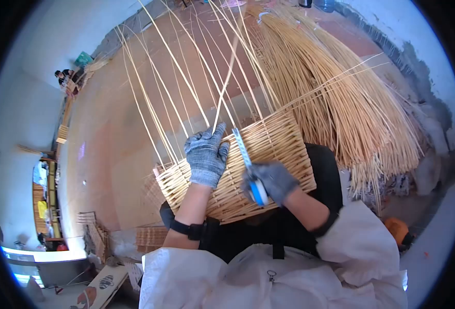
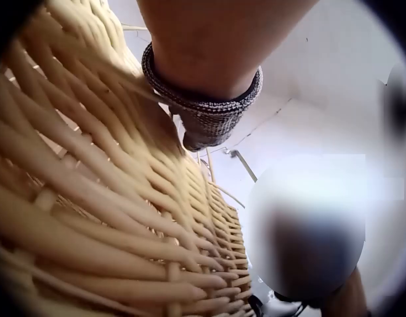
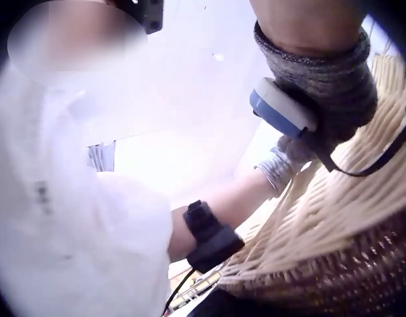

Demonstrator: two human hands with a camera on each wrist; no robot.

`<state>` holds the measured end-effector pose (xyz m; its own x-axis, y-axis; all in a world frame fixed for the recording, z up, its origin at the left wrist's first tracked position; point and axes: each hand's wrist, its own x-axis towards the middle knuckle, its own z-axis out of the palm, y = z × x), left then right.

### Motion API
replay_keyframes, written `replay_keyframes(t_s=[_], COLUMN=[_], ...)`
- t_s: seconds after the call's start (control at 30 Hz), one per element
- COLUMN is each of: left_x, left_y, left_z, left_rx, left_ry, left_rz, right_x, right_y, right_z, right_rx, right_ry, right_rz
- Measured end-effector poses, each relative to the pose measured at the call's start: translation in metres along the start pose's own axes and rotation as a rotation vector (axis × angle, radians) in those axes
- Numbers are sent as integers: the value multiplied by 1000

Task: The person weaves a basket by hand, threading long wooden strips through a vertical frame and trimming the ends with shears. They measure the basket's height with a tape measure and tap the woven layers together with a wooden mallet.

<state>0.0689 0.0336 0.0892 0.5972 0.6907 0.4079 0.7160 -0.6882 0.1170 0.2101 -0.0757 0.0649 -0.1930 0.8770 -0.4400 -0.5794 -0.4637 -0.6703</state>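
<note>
Basket [image 1: 276, 147] lies on its side across the lap, half woven, bare uprights [image 1: 181, 77] fanning away from the person. Hands sit apart on its wall.

- Left hand [image 1: 205, 157] sits at the woven edge, fingers curled around the base of one pale stake [image 1: 226, 82]. From the left wrist view I can't tell how tight the hold is.
- Right hand [image 1: 276, 181] is clamped on a blue-handled tool [image 1: 244, 154], blade lying flat along the weave with its tip just beside the left fingers.

My read: the step is working the tool on or next to that stake at the edge. To do it well:

- Pin the stake low, right at the weave, so it can't whip or kink.
- Angle the blade away from the left fingertips. They're the closest thing to the tip.
- Brace the basket against the apron [image 1: 268, 278] so it can't roll.
- Use short, controlled strokes. The material looks thin and likely to split.
- Mind neighbouring uprights, which crowd close here.
- Spare rod bundle [image 1: 340, 98] lies behind the basket, within reach.
</note>
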Motion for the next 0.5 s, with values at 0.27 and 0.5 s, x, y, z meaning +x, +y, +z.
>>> replay_keyframes(t_s=[0.27, 0.5], left_x=[-2, 9], left_y=[-25, -24], left_z=[29, 22], left_rx=[-112, -99], left_ry=[-146, -266], left_rz=[-13, -99], right_x=[-60, -63], right_y=[100, 97], right_z=[-12, -1], right_rx=[-32, 1], right_ry=[158, 250], right_rz=[152, 58])
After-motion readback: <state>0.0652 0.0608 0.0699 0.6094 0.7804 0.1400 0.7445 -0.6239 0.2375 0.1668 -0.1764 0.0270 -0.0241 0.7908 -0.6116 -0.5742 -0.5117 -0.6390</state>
